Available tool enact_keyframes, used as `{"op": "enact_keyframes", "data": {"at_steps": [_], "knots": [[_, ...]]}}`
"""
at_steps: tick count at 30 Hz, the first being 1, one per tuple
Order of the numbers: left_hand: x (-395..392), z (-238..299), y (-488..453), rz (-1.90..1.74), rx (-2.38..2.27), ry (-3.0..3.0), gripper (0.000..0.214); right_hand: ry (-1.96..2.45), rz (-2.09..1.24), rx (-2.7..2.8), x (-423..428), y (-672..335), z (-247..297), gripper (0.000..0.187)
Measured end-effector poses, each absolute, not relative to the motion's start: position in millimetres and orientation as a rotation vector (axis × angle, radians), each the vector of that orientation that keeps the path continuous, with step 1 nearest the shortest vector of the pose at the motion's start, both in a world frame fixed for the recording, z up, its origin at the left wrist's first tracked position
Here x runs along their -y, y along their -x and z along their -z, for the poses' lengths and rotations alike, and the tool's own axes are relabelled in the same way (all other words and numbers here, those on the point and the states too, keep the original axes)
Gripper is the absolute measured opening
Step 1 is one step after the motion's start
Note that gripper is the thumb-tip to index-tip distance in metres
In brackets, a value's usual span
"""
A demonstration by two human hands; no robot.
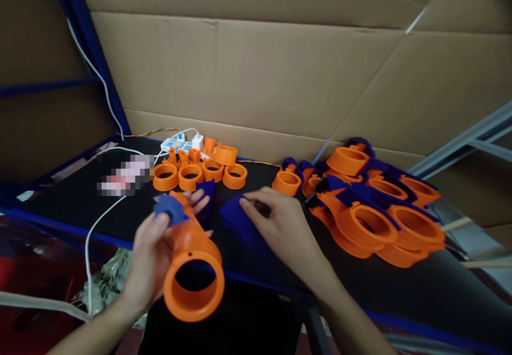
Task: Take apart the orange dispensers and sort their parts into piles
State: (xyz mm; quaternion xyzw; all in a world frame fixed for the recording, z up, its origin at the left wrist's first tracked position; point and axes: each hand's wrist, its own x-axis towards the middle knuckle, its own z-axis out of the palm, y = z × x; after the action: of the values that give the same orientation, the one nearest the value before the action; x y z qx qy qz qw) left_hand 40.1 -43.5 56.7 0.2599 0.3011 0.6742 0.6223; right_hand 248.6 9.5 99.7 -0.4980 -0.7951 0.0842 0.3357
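Note:
My left hand (154,243) is closed around an orange tape dispenser (191,243) with a round, open ring facing me. At its far end, my thumb presses on a small blue piece (171,209). The right hand (278,219) is over the black tabletop, thumb and fingers pinching the edge of a flat dark blue piece (240,216). Another dark blue piece (206,197) is just behind the left fingers, partly hidden by them. Part of the blue piece under my right hand is covered by that hand.
Several orange rings (190,176) stand at the back near a white power strip (176,143). On the right lies a pile of orange and blue tape dispensers (370,224). Cardboard (248,72) walls the back of the black table (276,283). A white cable (91,243) hangs over its left edge.

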Motion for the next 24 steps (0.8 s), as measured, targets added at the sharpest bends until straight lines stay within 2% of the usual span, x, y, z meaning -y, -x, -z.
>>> {"op": "enact_keyframes", "data": {"at_steps": [3, 5, 9, 19, 24], "knots": [[44, -65, -19, -1.644, -0.734, -0.568, 0.051, 1.37, -0.239, 2.139, -46, -233, -112, 0.017], [44, -68, -10, -1.656, -0.747, -0.577, 0.055, 1.421, -0.233, 2.211, -68, -214, -116, 0.023], [40, -65, -5, -1.65, -0.717, -0.541, 0.049, 1.534, -0.072, 2.363, -92, -173, -114, 0.029], [27, -66, -7, -1.58, -0.728, -0.503, 0.044, 1.667, 0.096, 2.424, -88, -145, -98, 0.028], [25, -66, -7, -1.553, -0.71, -0.51, 0.056, 1.666, 0.132, 2.413, -84, -149, -108, 0.027]]}}
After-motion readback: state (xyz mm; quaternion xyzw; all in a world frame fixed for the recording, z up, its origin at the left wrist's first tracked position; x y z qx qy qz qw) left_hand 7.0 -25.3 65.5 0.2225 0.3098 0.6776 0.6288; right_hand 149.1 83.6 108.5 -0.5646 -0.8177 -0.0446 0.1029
